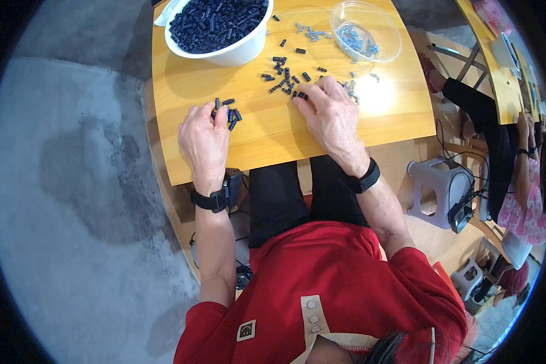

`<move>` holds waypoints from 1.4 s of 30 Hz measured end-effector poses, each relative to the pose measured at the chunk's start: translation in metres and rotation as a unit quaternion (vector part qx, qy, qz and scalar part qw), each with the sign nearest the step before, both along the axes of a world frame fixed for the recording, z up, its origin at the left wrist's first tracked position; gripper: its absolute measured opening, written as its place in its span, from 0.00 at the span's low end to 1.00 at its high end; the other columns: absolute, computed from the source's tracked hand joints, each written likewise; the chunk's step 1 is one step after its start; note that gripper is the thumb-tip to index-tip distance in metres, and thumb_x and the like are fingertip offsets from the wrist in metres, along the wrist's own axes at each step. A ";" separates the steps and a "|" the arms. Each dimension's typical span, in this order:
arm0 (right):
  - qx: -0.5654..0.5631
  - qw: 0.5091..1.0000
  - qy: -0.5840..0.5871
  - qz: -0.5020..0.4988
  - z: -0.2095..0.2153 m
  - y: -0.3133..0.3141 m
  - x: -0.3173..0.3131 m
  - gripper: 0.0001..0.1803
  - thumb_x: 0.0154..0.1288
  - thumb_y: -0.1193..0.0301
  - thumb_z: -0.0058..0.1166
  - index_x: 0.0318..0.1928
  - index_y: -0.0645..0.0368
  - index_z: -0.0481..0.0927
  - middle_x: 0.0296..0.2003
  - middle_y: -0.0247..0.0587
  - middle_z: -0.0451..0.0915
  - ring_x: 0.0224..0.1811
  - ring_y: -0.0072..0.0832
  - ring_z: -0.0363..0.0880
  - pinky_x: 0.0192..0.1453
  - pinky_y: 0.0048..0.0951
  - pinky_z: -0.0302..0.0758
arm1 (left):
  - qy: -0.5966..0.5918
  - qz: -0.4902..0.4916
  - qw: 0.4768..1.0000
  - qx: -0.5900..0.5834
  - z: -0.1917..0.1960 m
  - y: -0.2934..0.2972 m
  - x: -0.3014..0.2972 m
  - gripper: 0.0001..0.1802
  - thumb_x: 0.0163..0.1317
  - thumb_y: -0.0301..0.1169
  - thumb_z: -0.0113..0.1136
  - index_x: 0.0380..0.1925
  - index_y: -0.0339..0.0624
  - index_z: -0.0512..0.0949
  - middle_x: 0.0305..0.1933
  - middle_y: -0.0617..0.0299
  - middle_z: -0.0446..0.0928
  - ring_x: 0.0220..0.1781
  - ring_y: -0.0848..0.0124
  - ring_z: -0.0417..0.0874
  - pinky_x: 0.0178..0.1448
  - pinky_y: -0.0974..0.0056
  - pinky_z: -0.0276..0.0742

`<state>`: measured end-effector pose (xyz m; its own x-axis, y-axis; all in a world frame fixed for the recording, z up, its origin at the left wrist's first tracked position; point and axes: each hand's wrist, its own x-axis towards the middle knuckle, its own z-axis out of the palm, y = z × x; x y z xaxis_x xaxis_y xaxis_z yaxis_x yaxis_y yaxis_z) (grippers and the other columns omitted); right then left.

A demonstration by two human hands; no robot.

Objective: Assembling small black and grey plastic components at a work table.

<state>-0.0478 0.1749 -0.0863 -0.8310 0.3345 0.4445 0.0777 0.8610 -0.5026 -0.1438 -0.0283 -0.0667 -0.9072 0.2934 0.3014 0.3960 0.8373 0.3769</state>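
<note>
Small black cylindrical plastic pieces lie on the yellow wooden table [255, 136] in two groups. My left hand [204, 138] rests by the smaller group [232, 113], its thumb and fingers curled in around a black plastic piece [217, 103] that stands up between them. To its right, my right hand [332, 115] reaches into the near edge of the larger scattered group [285, 77]. Its thumb and forefinger close on a black plastic piece [301, 95], partly hidden by the fingertips. Small silvery metal parts [351, 91] lie just beyond that hand's right side.
A white bowl [242, 57] heaped with black pieces stands at the far left of the table. A clear round tub [399, 45] with small metal parts is at the far right, loose ones [312, 33] beside it. A grey stool [434, 188] and another seated person [515, 182] are at right.
</note>
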 end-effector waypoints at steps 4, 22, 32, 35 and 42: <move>-0.196 0.980 0.033 0.033 0.016 0.001 0.017 0.11 0.59 0.74 0.64 0.43 0.57 0.84 0.34 0.37 0.80 0.36 0.30 0.79 0.38 0.30 0.78 | 0.021 -0.028 0.996 0.087 0.010 0.002 0.017 0.09 0.56 0.27 0.68 0.36 0.35 0.84 0.23 0.58 0.74 0.24 0.68 0.75 0.31 0.64 0.71; -0.690 0.691 0.076 0.203 0.030 -0.018 0.098 0.21 0.62 0.82 0.63 0.55 0.61 0.76 0.40 0.33 0.83 0.41 0.17 0.80 0.50 0.21 0.78 | -0.135 -0.222 0.897 0.357 0.044 0.040 0.131 0.12 0.57 0.17 0.64 0.43 0.34 0.84 0.35 0.56 0.82 0.34 0.70 0.81 0.39 0.68 0.77; -0.504 0.852 0.045 0.133 0.039 -0.030 0.107 0.10 0.66 0.79 0.58 0.47 0.67 0.79 0.39 0.44 0.85 0.43 0.25 0.85 0.48 0.26 0.82 | -0.189 -0.175 0.895 0.364 0.033 0.040 0.141 0.12 0.59 0.17 0.63 0.43 0.33 0.84 0.36 0.55 0.83 0.34 0.70 0.83 0.40 0.69 0.78; -0.581 0.805 0.015 0.117 0.038 -0.027 0.106 0.10 0.67 0.79 0.58 0.48 0.67 0.78 0.40 0.40 0.84 0.42 0.22 0.84 0.49 0.25 0.82 | -0.111 -0.191 0.930 0.294 0.027 0.046 0.142 0.12 0.60 0.16 0.62 0.44 0.32 0.83 0.38 0.55 0.85 0.37 0.71 0.85 0.44 0.68 0.79; -0.636 0.769 -0.008 0.059 0.027 -0.022 0.098 0.08 0.65 0.76 0.61 0.42 0.67 0.78 0.33 0.40 0.85 0.37 0.20 0.83 0.42 0.22 0.80 | -0.116 -0.163 0.942 0.269 0.020 0.055 0.145 0.12 0.61 0.17 0.62 0.46 0.32 0.82 0.39 0.52 0.84 0.39 0.67 0.86 0.45 0.66 0.80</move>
<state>0.0507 0.1528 -0.0596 -0.8911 0.4120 -0.1902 0.0508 -0.3260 -0.9440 0.0016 0.0262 -0.0470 -0.8551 0.4293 0.2908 0.4536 0.3476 0.8206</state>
